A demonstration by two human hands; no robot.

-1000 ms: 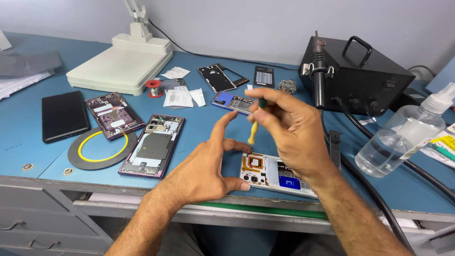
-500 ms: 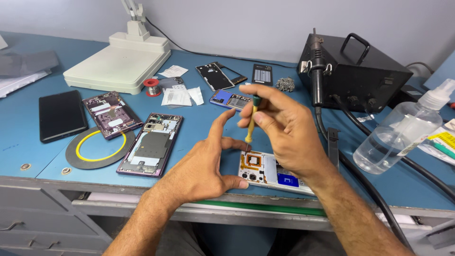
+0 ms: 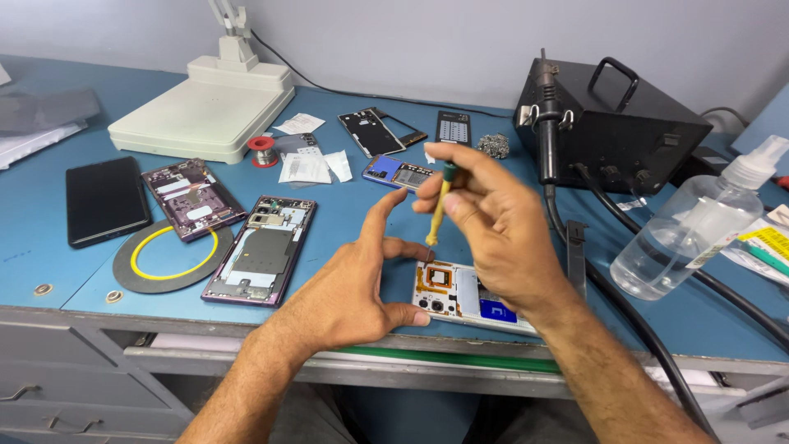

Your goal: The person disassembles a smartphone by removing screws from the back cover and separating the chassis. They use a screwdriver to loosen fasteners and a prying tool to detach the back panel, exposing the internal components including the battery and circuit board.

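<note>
1. Since the earlier frames, the right hand had shifted only slightly above the opened white phone, the yellow-shafted screwdriver with a green cap turning a little more upright, while the left hand kept its place at the phone's camera end.
2. The right hand's fingers were pinched narrowly round the screwdriver's upper shaft, its tip hanging just above the phone's top corner, apart from it as far as could be told.
3. The left hand's fingers were spread wide and held nothing; the thumb tip touched the phone's near corner and a fingertip met its far corner, the index finger raised.
4. The opened white phone lay flat at the bench's front edge, back cover off, orange flex and blue part showing.
5. Left of that phone lay a purple opened phone; further left, a black ring with a yellow inner band.
6. Right of the phone stood a clear plastic spray bottle; behind it, a black hot-air station.
7. Judging the step: the driver would do best kept vertical over the screw, seated fully before turning, with the left hand steadying the frame so the tip could not slip onto the flex.
</note>
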